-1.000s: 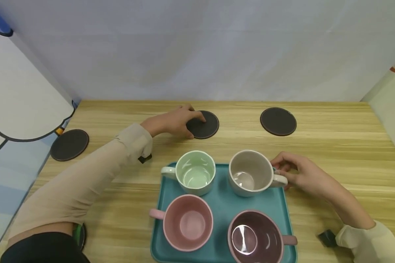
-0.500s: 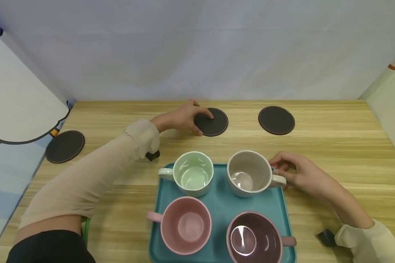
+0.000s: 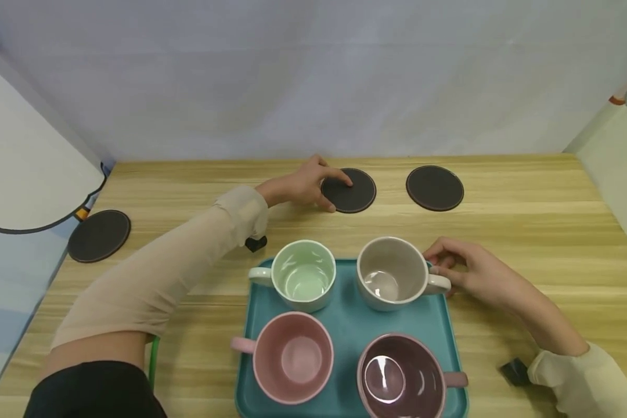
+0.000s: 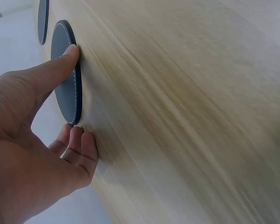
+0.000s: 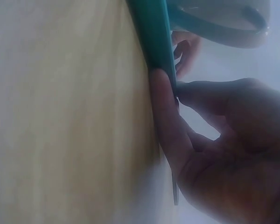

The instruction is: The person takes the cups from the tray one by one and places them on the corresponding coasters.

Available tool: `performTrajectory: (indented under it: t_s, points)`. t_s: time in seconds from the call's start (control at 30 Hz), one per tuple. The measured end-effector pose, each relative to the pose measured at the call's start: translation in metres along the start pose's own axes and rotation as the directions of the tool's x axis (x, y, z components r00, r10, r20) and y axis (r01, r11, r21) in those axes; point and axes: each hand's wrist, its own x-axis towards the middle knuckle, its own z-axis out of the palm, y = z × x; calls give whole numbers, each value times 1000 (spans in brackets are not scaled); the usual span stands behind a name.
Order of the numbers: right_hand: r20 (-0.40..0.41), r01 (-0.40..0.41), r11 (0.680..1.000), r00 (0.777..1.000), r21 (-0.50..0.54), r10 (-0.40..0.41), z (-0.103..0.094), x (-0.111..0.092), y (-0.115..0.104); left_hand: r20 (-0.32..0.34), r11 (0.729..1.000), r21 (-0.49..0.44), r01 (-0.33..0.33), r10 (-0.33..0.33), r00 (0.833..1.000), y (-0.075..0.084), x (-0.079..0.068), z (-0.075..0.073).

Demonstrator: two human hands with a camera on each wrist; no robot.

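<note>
My left hand (image 3: 310, 184) reaches to the back of the wooden table and holds a round black coaster (image 3: 363, 194) flat there. One fingertip presses on its top; the thumb is at its near edge. In the left wrist view, white stitching rings this coaster (image 4: 65, 95), and several curled fingers sit beside its rim. At the far right corner of a teal tray (image 3: 345, 337), my right hand (image 3: 480, 278) pinches the rim, partly behind a mug handle. On the tray stand a green mug (image 3: 304, 278), a beige mug (image 3: 392, 276), a pink mug (image 3: 292, 357) and a mauve mug (image 3: 402, 377).
Another black coaster (image 3: 435, 188) lies at the back right, and one more coaster (image 3: 99, 235) is at the left edge. A grey-white cloth wall (image 3: 313, 81) rises behind the table. Mug handles stick out past both sides of the tray.
My left hand has slid the coaster to the right along the table, closer to the back right coaster. The right hand stays at the tray's corner. The head view has shifted slightly.
</note>
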Motion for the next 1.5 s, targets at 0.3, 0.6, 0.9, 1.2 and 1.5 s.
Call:
performTrajectory:
  t_s: [0.3, 0.6, 0.9, 1.2, 1.5]
  points:
    - [-12, -5, 1000, 1000, -17, 4, 0, 6, 1, 14, 999, 32, -17, 17, 1000, 4, 14, 0]
    - [-1, -4, 1000, 1000, 9, 4, -3, 6, 3, 16, 999, 20, -28, 27, 1000, 3, 15, 0]
    - [63, 48, 997, 997, 54, -52, -4, 20, 2, 6, 999, -15, 32, -32, 999, -10, -6, -5]
    - [90, 109, 991, 989, 82, -116, -7, 28, 6, -31, 996, -70, 52, -54, 998, -19, -17, -7]
    - [47, 167, 983, 984, 74, -171, -9, 13, 19, -39, 996, -83, 25, -28, 999, -8, -21, 0]
